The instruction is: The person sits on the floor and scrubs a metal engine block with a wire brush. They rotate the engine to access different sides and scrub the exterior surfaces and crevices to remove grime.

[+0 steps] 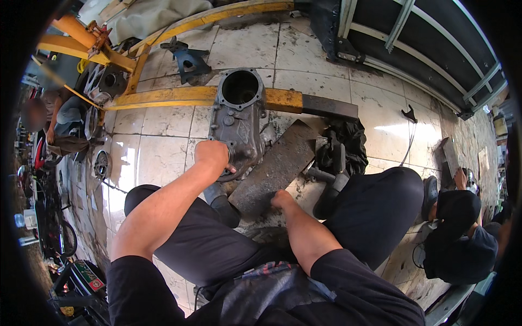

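In front of me a greasy cast-metal gearbox housing (240,126) stands on end. Its wide round bolted flange (220,91) faces up at the far end, and a raised emblem marks its side. My left hand (211,157) grips the near left edge of the housing, its fingers mostly hidden and the thumb showing on the near side. A dark, dirty metal plate (277,167) lies slantwise on the floor between my feet. My right hand (282,199) is curled at the plate's near right edge; whether it holds anything is hidden.
A yellow hoist leg (171,97) crosses the floor behind the housing. Beyond it stands a blue jack stand (189,61). Crumpled black plastic (355,142) lies by my right foot. A metal fork (409,114) rests farther right. Other people crouch at left and right.
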### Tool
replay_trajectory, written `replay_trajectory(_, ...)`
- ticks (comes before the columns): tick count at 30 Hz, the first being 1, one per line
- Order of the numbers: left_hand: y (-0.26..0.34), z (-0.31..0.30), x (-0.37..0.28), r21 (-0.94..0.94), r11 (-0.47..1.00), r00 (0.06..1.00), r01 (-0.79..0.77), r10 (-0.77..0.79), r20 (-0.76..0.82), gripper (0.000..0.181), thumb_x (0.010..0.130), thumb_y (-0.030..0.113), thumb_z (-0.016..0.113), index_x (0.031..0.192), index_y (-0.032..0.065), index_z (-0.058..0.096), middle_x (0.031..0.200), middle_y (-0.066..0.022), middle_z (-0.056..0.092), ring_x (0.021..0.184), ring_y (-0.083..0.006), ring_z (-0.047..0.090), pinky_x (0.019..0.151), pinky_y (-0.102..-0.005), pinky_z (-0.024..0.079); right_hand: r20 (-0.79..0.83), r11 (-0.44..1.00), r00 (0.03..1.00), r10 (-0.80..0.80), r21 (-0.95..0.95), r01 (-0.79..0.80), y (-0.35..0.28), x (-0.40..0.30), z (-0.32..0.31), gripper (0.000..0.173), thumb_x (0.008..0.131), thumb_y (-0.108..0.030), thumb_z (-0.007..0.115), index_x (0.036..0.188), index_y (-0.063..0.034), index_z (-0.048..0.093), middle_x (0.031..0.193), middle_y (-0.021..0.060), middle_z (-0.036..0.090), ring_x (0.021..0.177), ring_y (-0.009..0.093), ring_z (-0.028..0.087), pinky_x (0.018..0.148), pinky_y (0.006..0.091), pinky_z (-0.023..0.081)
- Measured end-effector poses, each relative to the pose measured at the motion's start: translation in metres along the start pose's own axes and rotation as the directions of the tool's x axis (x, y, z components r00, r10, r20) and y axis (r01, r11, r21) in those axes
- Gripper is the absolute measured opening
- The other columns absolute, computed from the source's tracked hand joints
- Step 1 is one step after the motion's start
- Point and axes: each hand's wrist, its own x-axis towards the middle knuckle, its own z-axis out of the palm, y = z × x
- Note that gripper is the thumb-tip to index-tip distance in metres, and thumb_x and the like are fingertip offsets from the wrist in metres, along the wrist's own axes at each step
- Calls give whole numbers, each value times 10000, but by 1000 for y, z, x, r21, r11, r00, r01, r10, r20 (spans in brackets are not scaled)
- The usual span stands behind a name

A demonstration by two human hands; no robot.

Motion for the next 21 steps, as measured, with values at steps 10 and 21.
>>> replay_trajectory(10,-2,7,8,-86,994,998,60,-58,25,709,715,742,831,981,84,830,1027,-86,821,989,-263,796,817,-380,606,-673,776,705,224,560,289,-65,3,-174,489,996,-299,634,1311,75,645,1320,336,686,1268,475,650,1091,482,508)
replay_trajectory(21,-6,13,-19,-552,794,906,256,-396,-149,418,929,423,815,1023,17,782,1000,-192,784,943,-394,769,831,-437,598,-312,-480,893,-324,868,129,-97,53,-245,1235,910,-849,584,1644,93,267,1705,253,351,1565,386,367,1301,509,256)
